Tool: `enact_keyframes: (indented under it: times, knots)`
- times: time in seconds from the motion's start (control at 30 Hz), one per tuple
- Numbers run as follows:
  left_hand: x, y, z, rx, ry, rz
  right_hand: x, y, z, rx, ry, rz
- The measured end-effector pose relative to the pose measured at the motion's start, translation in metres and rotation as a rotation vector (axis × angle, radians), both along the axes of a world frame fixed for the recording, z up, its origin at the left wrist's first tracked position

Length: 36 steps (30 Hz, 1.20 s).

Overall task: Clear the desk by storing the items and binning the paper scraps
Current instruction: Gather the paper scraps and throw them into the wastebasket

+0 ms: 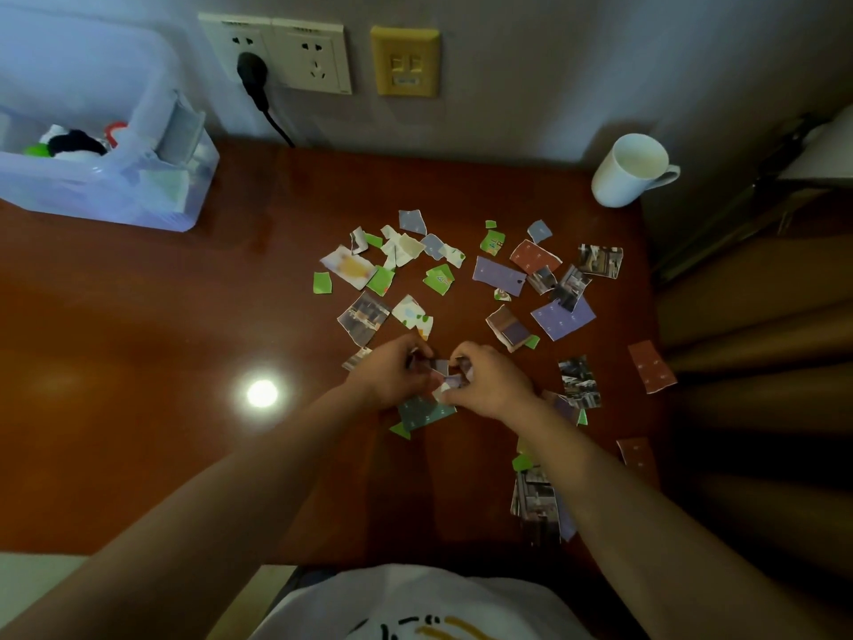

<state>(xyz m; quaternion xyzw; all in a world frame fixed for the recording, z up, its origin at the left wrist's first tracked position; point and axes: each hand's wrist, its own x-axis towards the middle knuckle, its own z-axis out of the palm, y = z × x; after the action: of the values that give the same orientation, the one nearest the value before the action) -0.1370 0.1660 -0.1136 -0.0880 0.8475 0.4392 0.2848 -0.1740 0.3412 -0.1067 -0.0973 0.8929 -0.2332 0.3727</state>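
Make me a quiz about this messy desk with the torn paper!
1. True or false: the mug stands inside the box.
2. What do the left hand and the right hand pinch together? A) a pen B) scraps C) a spoon
3. Fill in: the box sits at the desk's far ___ corner.
Key: 1 false, the mug stands on the desk at the far right. 2 B. 3 left.
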Motion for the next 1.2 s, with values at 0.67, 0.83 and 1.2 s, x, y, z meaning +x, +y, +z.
enact_keyframes:
  times: [0.67, 0.83, 1.2]
  knots:
    - [0.003, 0.001, -0.001, -0.350, 0.061, -0.233, 0.017, -0.003, 0.004, -0.240, -0.093, -0.429]
    - [0.011, -0.006, 0.012, 0.200, -0.165, 0.257, 0.017, 0.002, 0.013, -0.472, -0.397, -0.835]
    - [0.040, -0.023, 0.016, 0.390, -0.173, 0.520, 0.028, -0.031, 0.007, -0.315, -0.225, -0.543]
